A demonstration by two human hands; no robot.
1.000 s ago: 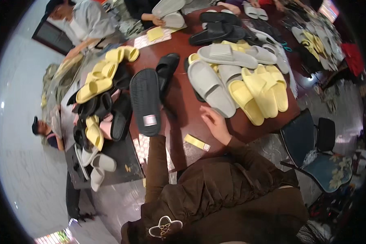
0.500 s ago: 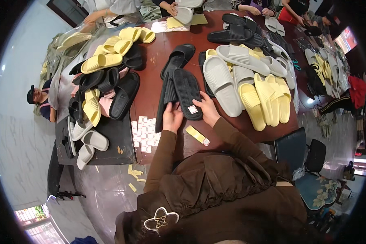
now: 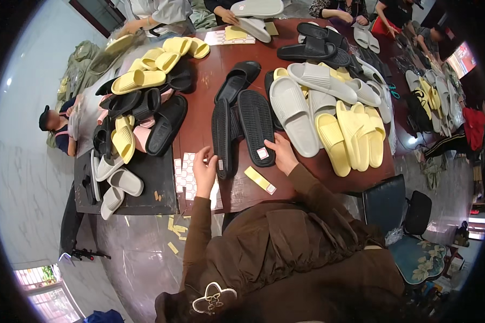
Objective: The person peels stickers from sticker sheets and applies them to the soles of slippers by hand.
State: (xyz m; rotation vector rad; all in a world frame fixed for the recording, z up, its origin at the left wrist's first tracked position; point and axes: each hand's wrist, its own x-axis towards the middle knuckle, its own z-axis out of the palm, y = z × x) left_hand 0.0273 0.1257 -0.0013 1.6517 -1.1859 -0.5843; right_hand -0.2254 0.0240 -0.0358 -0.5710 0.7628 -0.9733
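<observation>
Red table [image 3: 205, 121] | your left hand [image 3: 203, 171] half-curled (I cannot tell if gripping), right hand [image 3: 282, 152] pinching slipper [image 3: 256, 121] | probably light, bendy; hold near end.

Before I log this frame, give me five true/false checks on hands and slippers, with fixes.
1. The right hand has its fingers on a black slipper with a ridged sole. True.
2. That slipper lies sole down. False: its sole faces up, with a small white square label at the near end.
3. The left hand rests on the yellow slides. False: it is at the near end of a second black slipper, narrow in view.
4. A narrow yellow strip lies on the dark red table. True.
5. The large light-grey ribbed-strap slide lies footbed down. False: footbed up.
</observation>
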